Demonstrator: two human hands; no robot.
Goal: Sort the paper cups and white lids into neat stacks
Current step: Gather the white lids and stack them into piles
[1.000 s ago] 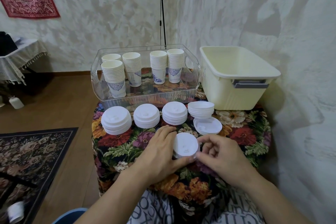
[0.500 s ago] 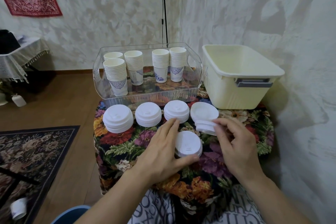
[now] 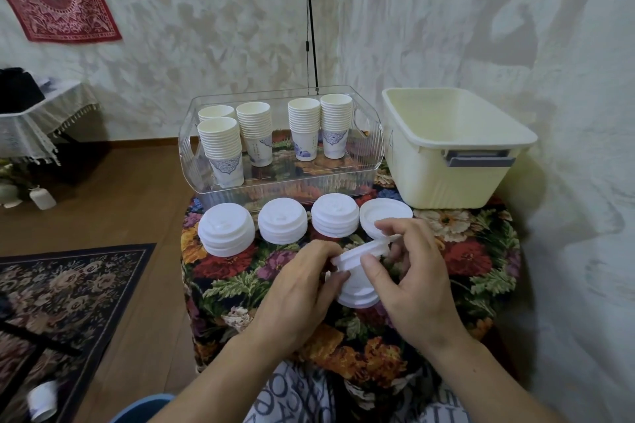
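Since half a second ago, small lid stack (image 3: 357,280) lifted off the floral tablecloth (image 3: 481,251) near the table's front edge, clamped between left hand (image 3: 302,288) and right hand (image 3: 409,271), fingers curled around its sides, likely to square the lids. Behind, four lid stacks (image 3: 282,221) lined along the clear bin (image 3: 206,161) holding cup stacks (image 3: 221,144); cream tub (image 3: 457,148) at the back right corner.

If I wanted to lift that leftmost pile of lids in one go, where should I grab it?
Probably by the bottom of the leftmost lid stack, coming from above with fingers spread down opposite sides. The lids are round and nested, widest at the rims, so squeezing low keeps the pile together. Its front and left sides are free; another stack sits close on its right.
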